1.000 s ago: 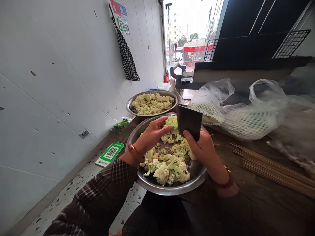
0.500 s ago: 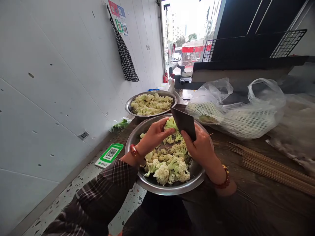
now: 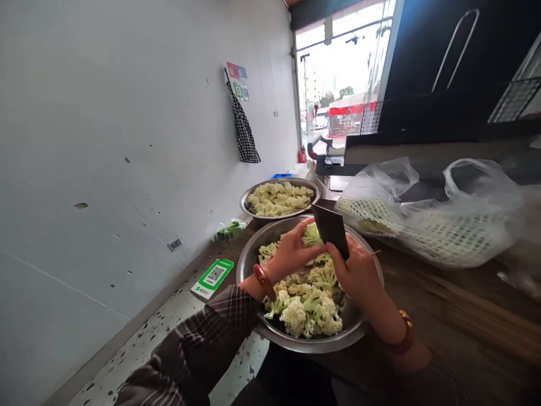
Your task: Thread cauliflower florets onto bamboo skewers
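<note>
My left hand (image 3: pixel 291 254) is closed on a pale green cauliflower floret (image 3: pixel 311 233) above the near metal basin (image 3: pixel 304 347). My right hand (image 3: pixel 358 269) grips a knife (image 3: pixel 332 228) with a broad dark blade, tilted upright right beside the floret. The blade and fingers hide part of the floret, so I cannot tell whether the edge touches it. A thin stick (image 3: pixel 376 252) pokes out past the right hand; what it belongs to is hidden. Below both hands, cut cauliflower pieces (image 3: pixel 295 316) lie in the basin.
A second metal basin (image 3: pixel 244 204) of cauliflower (image 3: pixel 281 198) stands behind. White plastic bags (image 3: pixel 459 237) with net-wrapped contents lie right, above blurred thin sticks (image 3: pixel 477 316). At left are a green QR-code card (image 3: pixel 215 276), bagged greens (image 3: pixel 230 230) and the wall (image 3: pixel 105 169).
The view has swung up and left, so everything sits farther right and lower. Both hands keep their holds on floret and knife, nearly in the same place over the basin.
</note>
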Action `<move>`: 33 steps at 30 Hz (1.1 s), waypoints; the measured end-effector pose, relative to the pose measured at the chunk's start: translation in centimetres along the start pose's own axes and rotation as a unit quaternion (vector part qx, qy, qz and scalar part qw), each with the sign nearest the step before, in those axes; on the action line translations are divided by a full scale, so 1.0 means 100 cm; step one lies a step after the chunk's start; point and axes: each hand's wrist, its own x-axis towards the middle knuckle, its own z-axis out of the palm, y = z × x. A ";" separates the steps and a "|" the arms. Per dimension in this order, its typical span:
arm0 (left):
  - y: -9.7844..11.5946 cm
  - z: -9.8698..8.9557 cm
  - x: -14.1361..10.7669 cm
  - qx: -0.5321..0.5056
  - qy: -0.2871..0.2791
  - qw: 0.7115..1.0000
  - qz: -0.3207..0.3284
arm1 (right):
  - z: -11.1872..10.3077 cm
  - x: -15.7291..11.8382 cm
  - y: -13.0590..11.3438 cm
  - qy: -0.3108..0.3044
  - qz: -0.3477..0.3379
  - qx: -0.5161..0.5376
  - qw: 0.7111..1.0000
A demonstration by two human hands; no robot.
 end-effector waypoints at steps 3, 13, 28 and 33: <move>-0.002 -0.001 -0.001 0.095 0.047 0.994 0.028 | 0.003 -0.002 -0.002 -0.010 -0.006 -0.004 1.000; -0.014 -0.006 0.003 0.060 -0.014 0.996 0.068 | 0.001 -0.001 -0.001 -0.066 0.012 -0.002 0.998; -0.006 0.012 0.001 -0.009 0.021 1.000 -0.021 | 0.005 -0.004 -0.008 -0.047 -0.067 -0.087 0.993; 0.001 0.013 0.003 -0.025 0.021 0.999 -0.018 | 0.003 -0.003 -0.006 -0.028 -0.042 -0.065 0.997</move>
